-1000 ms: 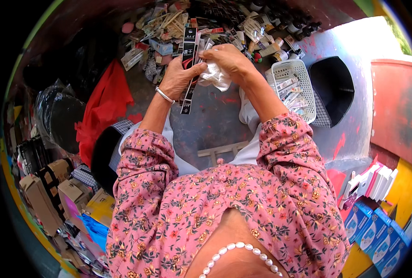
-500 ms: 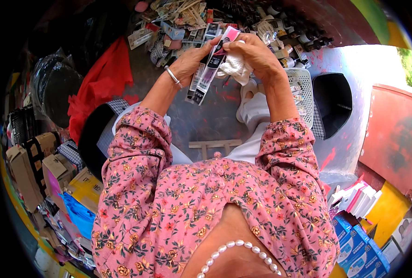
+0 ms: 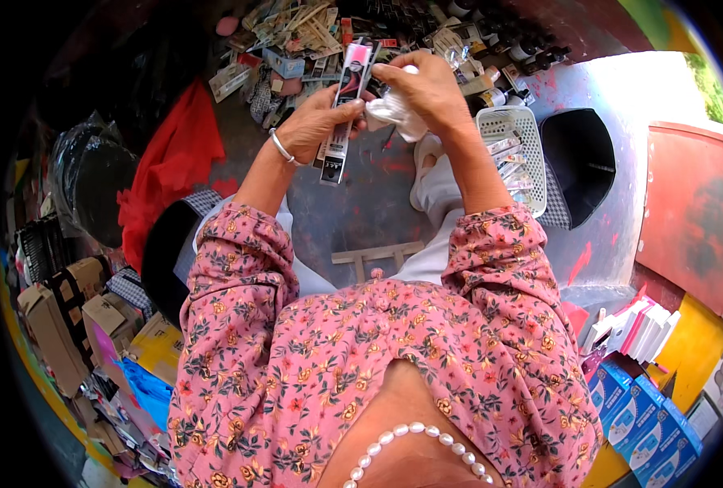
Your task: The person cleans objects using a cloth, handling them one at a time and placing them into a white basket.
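Where the left hand (image 3: 316,122) clasps it, long black pink-tipped packet (image 3: 347,102); right hand (image 3: 426,89) gripping white cloth (image 3: 398,114).

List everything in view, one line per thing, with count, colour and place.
carded packet: one long strip, black with a pink top, held upright in the left hand
white cloth: one, bunched in the right hand against the packet
plastic basket: one, white, right of the hands, holding small packets
red cloth: one, on the floor at left
loose small packets: many, mixed colours, heaped at top
blue boxes: several, lower right
cardboard boxes: several, brown, lower left
left hand: one, silver bracelet on the wrist
right hand: one, fingers pinching the cloth
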`<action>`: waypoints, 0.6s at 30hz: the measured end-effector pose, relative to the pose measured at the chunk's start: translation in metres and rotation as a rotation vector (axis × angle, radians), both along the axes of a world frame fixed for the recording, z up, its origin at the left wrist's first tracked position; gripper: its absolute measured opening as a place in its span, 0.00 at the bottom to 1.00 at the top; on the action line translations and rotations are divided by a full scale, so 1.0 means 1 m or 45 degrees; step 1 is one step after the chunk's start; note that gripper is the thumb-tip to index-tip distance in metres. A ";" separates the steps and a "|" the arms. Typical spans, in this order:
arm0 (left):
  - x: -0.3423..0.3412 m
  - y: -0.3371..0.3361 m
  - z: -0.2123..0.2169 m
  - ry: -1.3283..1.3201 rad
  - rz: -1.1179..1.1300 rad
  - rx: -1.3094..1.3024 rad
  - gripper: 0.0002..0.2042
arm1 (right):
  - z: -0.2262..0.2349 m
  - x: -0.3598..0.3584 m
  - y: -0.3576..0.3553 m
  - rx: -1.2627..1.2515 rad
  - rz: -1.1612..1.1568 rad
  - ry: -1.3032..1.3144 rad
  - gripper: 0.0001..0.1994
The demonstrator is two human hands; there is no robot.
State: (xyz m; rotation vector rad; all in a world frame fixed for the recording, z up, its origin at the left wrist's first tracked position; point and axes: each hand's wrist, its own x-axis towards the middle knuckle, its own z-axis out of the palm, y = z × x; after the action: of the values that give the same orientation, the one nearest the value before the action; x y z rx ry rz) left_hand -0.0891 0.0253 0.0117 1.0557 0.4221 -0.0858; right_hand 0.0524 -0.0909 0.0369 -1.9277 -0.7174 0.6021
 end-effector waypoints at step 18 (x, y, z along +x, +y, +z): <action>0.003 0.010 0.006 0.051 -0.245 0.203 0.16 | -0.011 -0.017 -0.010 0.145 0.349 0.214 0.24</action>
State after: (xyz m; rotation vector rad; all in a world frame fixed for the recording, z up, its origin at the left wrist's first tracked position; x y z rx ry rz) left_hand -0.0859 0.0349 0.0172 1.2522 0.3665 -0.2484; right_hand 0.0358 -0.1005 0.0260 -1.6643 -0.8949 0.8621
